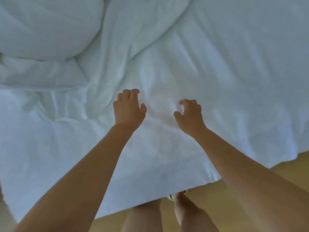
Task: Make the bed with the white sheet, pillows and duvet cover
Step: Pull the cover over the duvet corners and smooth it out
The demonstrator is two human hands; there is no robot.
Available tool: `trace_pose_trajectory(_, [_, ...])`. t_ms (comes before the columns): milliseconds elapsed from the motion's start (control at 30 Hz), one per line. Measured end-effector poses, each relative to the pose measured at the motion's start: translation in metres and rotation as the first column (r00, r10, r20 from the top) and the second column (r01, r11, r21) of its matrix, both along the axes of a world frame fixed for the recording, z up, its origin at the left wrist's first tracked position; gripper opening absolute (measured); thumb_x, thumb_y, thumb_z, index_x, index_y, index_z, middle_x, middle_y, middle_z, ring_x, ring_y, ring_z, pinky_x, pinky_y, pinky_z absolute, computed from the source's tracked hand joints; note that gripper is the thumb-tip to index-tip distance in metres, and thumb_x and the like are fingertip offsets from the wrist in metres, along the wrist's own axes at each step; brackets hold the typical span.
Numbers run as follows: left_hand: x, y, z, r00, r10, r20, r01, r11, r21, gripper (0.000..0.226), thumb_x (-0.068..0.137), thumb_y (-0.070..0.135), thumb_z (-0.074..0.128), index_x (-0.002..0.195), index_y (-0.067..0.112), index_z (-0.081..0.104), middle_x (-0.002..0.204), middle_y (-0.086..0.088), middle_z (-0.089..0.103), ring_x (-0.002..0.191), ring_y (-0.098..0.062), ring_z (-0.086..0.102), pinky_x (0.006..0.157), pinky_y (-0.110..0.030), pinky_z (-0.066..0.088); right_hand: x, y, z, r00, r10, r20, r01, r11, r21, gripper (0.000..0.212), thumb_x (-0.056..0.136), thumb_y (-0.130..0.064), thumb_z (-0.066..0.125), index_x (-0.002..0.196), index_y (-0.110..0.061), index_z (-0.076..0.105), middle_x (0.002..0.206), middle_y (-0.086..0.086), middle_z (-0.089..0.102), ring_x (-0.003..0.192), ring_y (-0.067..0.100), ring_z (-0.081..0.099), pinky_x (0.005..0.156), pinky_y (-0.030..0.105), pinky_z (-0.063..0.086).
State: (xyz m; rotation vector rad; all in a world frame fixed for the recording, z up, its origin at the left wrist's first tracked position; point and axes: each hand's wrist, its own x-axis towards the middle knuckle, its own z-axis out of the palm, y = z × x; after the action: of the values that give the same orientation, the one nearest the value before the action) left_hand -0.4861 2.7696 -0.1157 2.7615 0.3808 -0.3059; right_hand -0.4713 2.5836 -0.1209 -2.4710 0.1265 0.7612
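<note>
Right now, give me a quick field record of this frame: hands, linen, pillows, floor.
left hand: over the white sheet, fingers curled, holds nothing visible
right hand: beside it, fingers curled like a claw, thumb apart; contact with the sheet cannot be told
sheet state: wrinkled, its edge hangs over the near side of the bed
pillows: stacked at upper left
floor: wooden, person's legs at the bed edge
</note>
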Motion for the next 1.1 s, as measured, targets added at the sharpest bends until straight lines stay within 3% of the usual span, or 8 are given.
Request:
trace_pose_trajectory(200, [0.058,0.11,-0.021,0.971,0.06,-0.231,0.002,0.966,0.258,0.098,0.082,0.056,0.058,0.149,0.01,0.004,0.152,-0.017,0.016,0.14,-0.035,0.017,0.112,-0.049,0.015,0.065,0.141,0.008,1.0,0.026,-0.01,-0.024,0.985,0.17,0.05,0.092,-0.043,0.052,0.131,-0.013,0.046,0.133,0.008,0.044,0.125,0.026,0.037,0.103,0.04,0.032])
trace_pose_trajectory(400, [0.091,0.117,-0.018,0.999,0.024,-0.042,-0.023,0.999,0.039,0.023,0.087,-0.001,0.039,0.107,0.007,0.048,0.09,-0.009,0.055,0.08,-0.03,0.056,0.063,-0.032,0.038,0.106,0.173,-0.006,0.955,-0.253,-0.156,0.29,0.905,0.31,0.06,0.088,-0.046,0.056,0.137,-0.015,0.038,0.129,0.005,0.047,0.115,0.021,0.051,0.1,0.04,0.044])
trace_pose_trajectory(500, [0.076,0.113,-0.002,0.999,0.031,0.045,-0.025,0.991,-0.133,0.022,0.083,-0.001,0.039,0.072,0.016,0.031,0.058,0.0,0.037,0.049,-0.018,0.034,0.045,-0.028,0.017,0.143,0.168,0.004,0.742,-0.542,-0.395,0.671,0.593,0.446,0.047,0.085,-0.052,0.059,0.115,-0.016,0.054,0.108,0.004,0.058,0.095,0.018,0.059,0.084,0.039,0.052])
trace_pose_trajectory(633, [0.068,0.101,0.003,0.997,0.021,-0.068,-0.035,0.978,-0.206,0.016,0.088,0.006,0.037,0.077,0.015,0.031,0.06,-0.001,0.036,0.052,-0.018,0.034,0.045,-0.027,0.02,0.211,0.166,0.009,0.606,-0.389,-0.693,0.769,0.068,0.635,0.047,0.094,-0.045,0.051,0.126,-0.01,0.055,0.125,0.015,0.061,0.114,0.033,0.058,0.099,0.05,0.044])
trace_pose_trajectory(833, [0.096,0.064,-0.005,0.977,0.211,-0.026,-0.212,0.968,-0.136,0.044,0.084,0.054,0.053,0.098,0.017,0.035,0.064,0.006,0.045,0.052,-0.015,0.041,0.05,-0.028,0.026,0.279,0.125,0.031,0.623,-0.569,-0.536,0.747,0.229,0.624,0.042,0.102,-0.022,0.034,0.14,-0.006,0.042,0.142,0.013,0.047,0.127,0.031,0.048,0.106,0.043,0.039])
trace_pose_trajectory(933, [0.123,0.05,0.0,0.992,0.128,-0.004,-0.127,0.986,0.105,0.044,0.086,0.036,0.057,0.121,0.013,0.041,0.098,-0.005,0.054,0.085,-0.027,0.052,0.066,-0.033,0.033,0.28,0.094,0.053,0.67,-0.566,-0.48,0.688,0.232,0.687,0.04,0.1,-0.03,0.043,0.133,-0.008,0.051,0.129,0.014,0.058,0.115,0.032,0.058,0.1,0.047,0.045])
trace_pose_trajectory(1000, [0.135,0.033,0.017,0.98,0.185,0.074,-0.186,0.982,0.007,0.015,0.091,0.018,0.047,0.102,0.009,0.052,0.103,-0.012,0.054,0.094,-0.031,0.049,0.071,-0.034,0.032,0.26,0.072,0.075,0.659,-0.623,-0.422,0.661,0.213,0.719,0.034,0.096,-0.026,0.052,0.124,-0.007,0.058,0.118,0.014,0.065,0.104,0.031,0.064,0.093,0.049,0.05])
trace_pose_trajectory(1100, [0.102,0.008,0.045,0.976,0.194,0.098,-0.155,0.936,-0.315,0.027,0.089,0.03,0.041,0.068,0.015,0.046,0.072,-0.003,0.056,0.075,-0.029,0.052,0.06,-0.033,0.031,0.188,0.009,0.102,0.629,-0.598,-0.497,0.687,0.129,0.715,0.02,0.09,-0.025,0.058,0.099,-0.016,0.073,0.104,0.008,0.072,0.092,0.028,0.07,0.076,0.05,0.057])
